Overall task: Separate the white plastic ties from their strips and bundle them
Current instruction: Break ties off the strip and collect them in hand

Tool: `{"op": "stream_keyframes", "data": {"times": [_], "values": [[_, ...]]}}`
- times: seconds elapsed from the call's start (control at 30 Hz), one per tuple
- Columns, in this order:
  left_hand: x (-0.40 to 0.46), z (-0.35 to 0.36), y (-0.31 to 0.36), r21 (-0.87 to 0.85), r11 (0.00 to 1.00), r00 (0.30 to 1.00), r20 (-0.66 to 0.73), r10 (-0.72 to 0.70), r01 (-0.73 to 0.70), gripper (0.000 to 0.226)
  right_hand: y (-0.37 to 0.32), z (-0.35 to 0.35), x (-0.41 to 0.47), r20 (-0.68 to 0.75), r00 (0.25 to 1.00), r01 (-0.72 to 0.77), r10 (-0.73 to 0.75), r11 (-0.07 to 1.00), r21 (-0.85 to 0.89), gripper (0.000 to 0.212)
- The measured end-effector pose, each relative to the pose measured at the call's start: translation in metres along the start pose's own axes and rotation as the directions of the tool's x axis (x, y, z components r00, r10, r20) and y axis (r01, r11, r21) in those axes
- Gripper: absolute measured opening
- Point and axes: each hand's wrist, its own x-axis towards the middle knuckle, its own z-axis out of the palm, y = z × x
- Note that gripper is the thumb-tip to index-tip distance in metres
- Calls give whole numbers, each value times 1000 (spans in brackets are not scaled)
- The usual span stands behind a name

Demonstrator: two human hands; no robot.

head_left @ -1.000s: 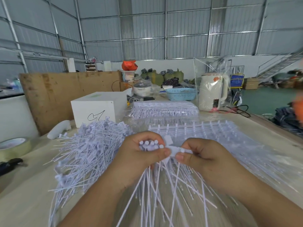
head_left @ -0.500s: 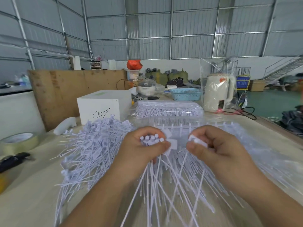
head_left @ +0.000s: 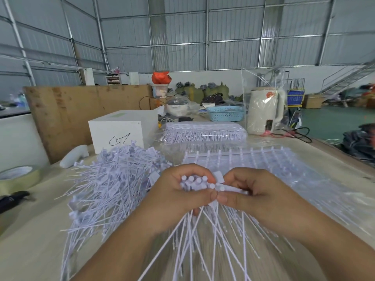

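Head view. At frame centre, left hand [head_left: 178, 196] curled round a bundle [head_left: 195, 182] of white ties, heads up, tails fanning down toward the lower edge. Just right of it, right hand [head_left: 250, 192] pinching one tie [head_left: 223, 188] by its head, thumb against the left thumb, feeding it into the bundle. Behind the hands, right of centre, a strip [head_left: 239, 159] of still-joined ties lying on the table [head_left: 34, 246]. Left of centre, a loose pile [head_left: 113, 179] of separated ties. Farther back, a wrapped stack [head_left: 205, 133], a white box [head_left: 121, 128] and a kettle [head_left: 264, 111]; tape roll [head_left: 18, 177] at the left edge.

Risks, as judgement. Bundle held only near the heads, so tails splay wide: likely to snag on the strip or the pile when lifted. Grip loosening while admitting the new tie could let several slide out downward. Heads uneven at the top, so the bundle may end up ragged. Tail of the new tie possibly crossing the others rather than lying parallel; cannot tell, blurred.
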Motion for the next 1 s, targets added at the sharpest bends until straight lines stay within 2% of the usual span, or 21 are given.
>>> {"op": "stream_keyframes", "data": {"times": [0.17, 0.27, 0.4, 0.57, 0.63, 0.73, 0.83, 1.0], "values": [[2, 4, -4, -44, 999, 1000, -24, -10, 9, 27, 3, 1, -1, 68, 997, -25, 24, 1000, 15, 13], [2, 5, -4, -95, 995, 998, -40, -39, 35, 24, 3, 1, -1, 79, 996, -46, 45, 999, 10, 24], [4, 7, -7, -99, 992, 995, -61, -85, 79, 36, 4, 1, 0, 90, 993, -71, 70, 997, 10, 34], [5, 11, -9, -181, 977, 982, -136, -134, 108, 27, 5, 5, 0, 79, 994, -81, 82, 997, -10, 41], [6, 13, -9, -230, 966, 974, -166, -157, 116, 31, 4, 4, 0, 57, 996, -73, 75, 997, -29, 32], [9, 12, -9, -250, 962, 953, -249, -171, 107, 35, 1, -2, -1, 13, 995, -99, 100, 993, -69, 3], [10, 6, -10, -241, 967, 948, -280, -151, 83, 37, 3, -7, -1, -14, 985, -174, 173, 978, -119, 31], [9, -1, -13, -146, 980, 974, -161, -157, 134, 25, -1, -8, -2, -3, 981, -186, 192, 948, -257, 32]]}}
